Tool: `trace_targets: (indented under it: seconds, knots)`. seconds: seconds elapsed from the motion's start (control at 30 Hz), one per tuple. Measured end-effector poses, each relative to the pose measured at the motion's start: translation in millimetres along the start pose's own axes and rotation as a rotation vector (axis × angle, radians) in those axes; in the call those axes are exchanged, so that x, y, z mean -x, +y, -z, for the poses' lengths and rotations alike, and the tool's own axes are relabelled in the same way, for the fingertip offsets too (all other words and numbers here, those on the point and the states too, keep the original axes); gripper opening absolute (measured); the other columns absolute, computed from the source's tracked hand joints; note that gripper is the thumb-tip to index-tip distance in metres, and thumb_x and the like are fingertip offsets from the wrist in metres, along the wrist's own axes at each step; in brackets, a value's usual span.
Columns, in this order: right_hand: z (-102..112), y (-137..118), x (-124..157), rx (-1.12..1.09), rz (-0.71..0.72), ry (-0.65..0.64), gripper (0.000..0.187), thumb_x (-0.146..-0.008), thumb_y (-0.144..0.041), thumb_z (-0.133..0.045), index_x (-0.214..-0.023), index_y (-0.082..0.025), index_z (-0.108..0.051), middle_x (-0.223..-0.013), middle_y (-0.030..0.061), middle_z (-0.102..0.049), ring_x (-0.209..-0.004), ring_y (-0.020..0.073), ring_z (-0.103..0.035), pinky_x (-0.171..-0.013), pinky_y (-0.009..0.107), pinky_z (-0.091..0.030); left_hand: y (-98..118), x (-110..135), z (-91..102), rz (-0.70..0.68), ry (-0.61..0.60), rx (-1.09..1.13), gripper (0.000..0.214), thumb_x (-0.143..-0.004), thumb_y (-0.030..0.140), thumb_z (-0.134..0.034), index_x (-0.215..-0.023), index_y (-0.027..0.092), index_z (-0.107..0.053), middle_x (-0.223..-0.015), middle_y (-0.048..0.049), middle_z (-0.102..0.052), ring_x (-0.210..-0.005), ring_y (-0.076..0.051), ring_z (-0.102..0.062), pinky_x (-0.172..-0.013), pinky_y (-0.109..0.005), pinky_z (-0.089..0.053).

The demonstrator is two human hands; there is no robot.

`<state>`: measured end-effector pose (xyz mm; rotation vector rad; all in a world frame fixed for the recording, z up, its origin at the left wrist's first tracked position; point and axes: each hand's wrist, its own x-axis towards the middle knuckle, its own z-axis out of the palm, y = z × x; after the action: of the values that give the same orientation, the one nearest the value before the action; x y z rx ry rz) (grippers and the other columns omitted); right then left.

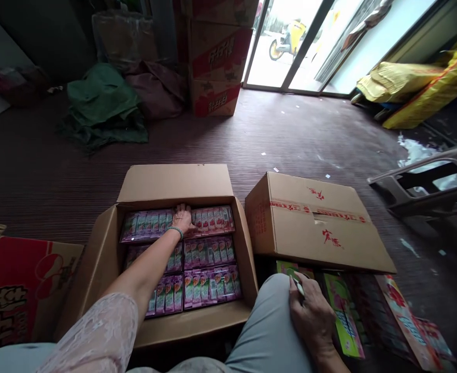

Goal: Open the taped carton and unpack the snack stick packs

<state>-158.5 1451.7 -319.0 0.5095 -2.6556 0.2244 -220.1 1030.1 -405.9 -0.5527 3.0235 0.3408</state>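
Observation:
An opened cardboard box [241, 290] stands in front of me, packed with rows of purple-and-green packs [212, 286] of small sachets. My left hand [182, 219] reaches into its far row, thumb spread from the fingers; the fingertips are partly hidden. It touches the near left end of a red-and-pink pack [213, 220], right of more purple packs [151, 224]. Over my right knee, my right hand [313, 313] is closed around a small pale, narrow object [299, 288], whose kind I cannot make out.
A taped carton [317, 217] lies to the right, with green packs [343, 316] and a red-and-white pack [409, 321] near it. A red carton [14, 295] stands at left. Farther off are stacked cartons [216, 62], a green cloth [104, 101], yellow sacks [403, 83] and a grey plastic stool [426, 178].

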Motion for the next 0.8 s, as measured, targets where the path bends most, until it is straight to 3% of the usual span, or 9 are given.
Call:
trace_targets:
  seconds: [0.07, 0.17, 0.23, 0.33, 0.4, 0.47, 0.6, 0.7, 0.8]
  knots:
    - [0.3, -1.9, -1.9, -0.001, 0.001, -0.025, 0.03, -0.095, -0.033, -0.041, -0.11, -0.017, -0.062, -0.102, 0.0083, -0.068, -0.086, 0.0206, -0.064, -0.075, 0.03, -0.047, 3.2, 20.4, 0.2, -0.049, 0.049, -0.003, 0.078, -0.057, 0.056, -0.078, -0.114, 0.009, -0.05, -0.117, -0.0237, -0.05, -0.112, -0.04, -0.044, -0.095, -0.051, -0.036]
    - [1.8, -2.1, -1.5, 0.0, -0.012, -0.029, 0.029, -0.094, -0.031, -0.042, -0.108, -0.017, -0.063, -0.1, 0.0073, -0.068, -0.086, 0.0196, -0.063, -0.075, 0.029, -0.046, 8.4, 67.0, -6.3, -0.22, 0.081, -0.012, 0.048, -0.07, 0.037, -0.07, -0.108, 0.014, -0.053, -0.109, -0.0182, -0.054, -0.106, -0.036, -0.047, -0.092, -0.048, -0.037]
    - [2.7, -1.4, 0.4, 0.004, -0.018, -0.023, 0.029, -0.094, -0.03, -0.042, -0.108, -0.016, -0.062, -0.1, 0.0072, -0.067, -0.086, 0.019, -0.063, -0.077, 0.028, -0.046, 9.9, 98.0, -15.0, -0.306, 0.09, 0.02, 0.044, -0.071, 0.025, -0.065, -0.112, 0.016, -0.053, -0.116, -0.0171, -0.053, -0.111, -0.033, -0.046, -0.096, -0.047, -0.035]
    - [2.2, -1.2, 3.0, 0.005, -0.009, 0.003, 0.031, -0.094, -0.03, -0.041, -0.11, -0.014, -0.061, -0.102, 0.0084, -0.068, -0.089, 0.019, -0.063, -0.08, 0.028, -0.047, 10.1, 121.9, -25.3, -0.225, 0.107, 0.102, 0.063, -0.072, 0.022, -0.062, -0.132, 0.019, -0.042, -0.14, -0.0183, -0.039, -0.129, -0.034, -0.035, -0.104, -0.049, -0.027]
    - [0.6, -1.3, 4.1, 0.01, -0.007, 0.029, 0.033, -0.094, -0.031, -0.04, -0.113, -0.013, -0.06, -0.104, 0.0086, -0.068, -0.091, 0.0194, -0.064, -0.081, 0.028, -0.047, 11.2, 120.2, -24.9, -0.135, 0.043, 0.149, 0.065, -0.074, 0.028, -0.061, -0.134, 0.017, -0.04, -0.137, -0.0192, -0.041, -0.125, -0.034, -0.039, -0.102, -0.048, -0.031]
    - [-1.0, -0.6, 5.2, 0.022, -0.012, 0.046, 0.035, -0.094, -0.033, -0.041, -0.117, -0.014, -0.058, -0.107, 0.0087, -0.068, -0.093, 0.0202, -0.064, -0.081, 0.029, -0.047, 13.7, 113.2, -16.8, -0.115, -0.021, 0.18, 0.057, -0.074, 0.035, -0.062, -0.125, 0.014, -0.048, -0.121, -0.0173, -0.05, -0.109, -0.031, -0.049, -0.094, -0.042, -0.038]
    - [-0.5, 0.9, 9.8, 0.0, -0.029, 0.051, 0.041, -0.095, -0.042, -0.041, -0.123, -0.012, -0.052, -0.11, 0.0119, -0.066, -0.095, 0.0224, -0.063, -0.081, 0.032, -0.048, 16.0, 125.4, 16.6, -0.097, 0.033, 0.196, 0.044, -0.074, 0.039, -0.062, -0.108, 0.011, -0.056, -0.106, -0.0145, -0.053, -0.099, -0.028, -0.05, -0.089, -0.037, -0.042]
    - [8.2, -11.1, 16.0, -0.127, 0.003, 0.06, 0.045, -0.097, -0.045, -0.038, -0.125, -0.011, -0.047, -0.112, 0.0148, -0.062, -0.097, 0.0234, -0.061, -0.082, 0.035, -0.049, 7.2, 173.9, 46.6, -0.045, 0.123, 0.25, 0.044, -0.075, 0.042, -0.062, -0.108, 0.013, -0.056, -0.103, -0.0122, -0.052, -0.097, -0.027, -0.05, -0.088, -0.037, -0.043]
    - [29.7, -48.4, 20.6, -0.345, 0.124, 0.056, 0.036, -0.099, -0.038, -0.034, -0.122, -0.014, -0.047, -0.112, 0.0131, -0.06, -0.1, 0.0201, -0.059, -0.087, 0.033, -0.048, -5.1, 241.1, 70.5, -0.011, 0.22, 0.36, 0.056, -0.071, 0.052, -0.067, -0.111, 0.015, -0.054, -0.1, -0.0091, -0.052, -0.094, -0.026, -0.052, -0.086, -0.038, -0.046]
